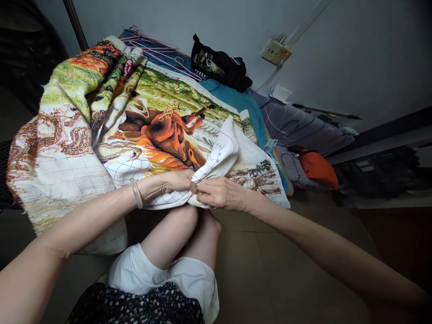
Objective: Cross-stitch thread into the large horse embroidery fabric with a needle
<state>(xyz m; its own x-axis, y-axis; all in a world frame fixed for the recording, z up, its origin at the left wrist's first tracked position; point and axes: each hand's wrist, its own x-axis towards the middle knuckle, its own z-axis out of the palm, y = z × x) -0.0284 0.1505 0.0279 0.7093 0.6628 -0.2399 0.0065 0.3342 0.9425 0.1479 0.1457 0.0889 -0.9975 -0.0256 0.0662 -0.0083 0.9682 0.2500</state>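
Observation:
A large cross-stitch canvas (168, 135) with brown horses and green grass spreads over the table in front of my knees. Its front edge is gathered between my hands, and a white, grid-lined flap folds up beside them. My left hand (180, 181), with a pale bangle on the wrist, is closed on the gathered edge. Right against it, my right hand (219, 192) pinches the same edge with curled fingers. Whether a needle is between the fingers cannot be seen. A loose bundle of yellowish thread (169, 110) lies on the stitched horses.
Pink wire hangers (151, 47) and a black cloth bag (219, 67) lie at the back on a teal cloth (251, 101). A socket (276, 51) is on the wall. An orange bag (319, 168) sits to the right. The canvas's left part hangs down in folds.

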